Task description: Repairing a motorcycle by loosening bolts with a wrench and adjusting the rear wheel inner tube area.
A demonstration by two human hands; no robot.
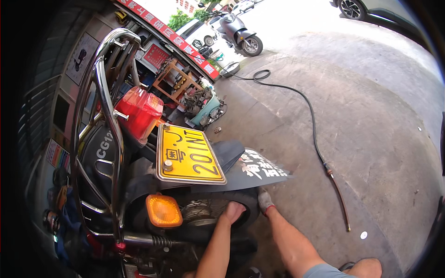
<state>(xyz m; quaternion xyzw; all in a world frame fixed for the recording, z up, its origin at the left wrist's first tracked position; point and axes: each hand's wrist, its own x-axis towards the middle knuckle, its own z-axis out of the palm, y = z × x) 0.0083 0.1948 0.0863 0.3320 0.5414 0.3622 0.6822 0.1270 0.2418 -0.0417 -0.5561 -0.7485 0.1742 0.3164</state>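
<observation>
My bare left hand [234, 212] reaches in at the rear wheel of a motorcycle. Its fingers are curled in at the inner edge of the black tyre [251, 208], beside the spokes and metal hub [197, 211]; what they close on is hidden. On the tyre's outer side is my right hand [265, 200], in a greyish glove with a red cuff, touching or very near the rubber. Its fingers are too small to make out. Above both hands juts the dark mudguard [259, 173], and over it a yellow number plate [190, 155]. An orange indicator [164, 211] sits left of the hub.
A chrome rack [99, 78] and red tail light [139, 111] rise at the left. A black hose [306, 102] with a brown metal end lies across the concrete floor at right. Behind stand a teal bin [206, 111], wooden shelf and parked grey scooter [238, 34].
</observation>
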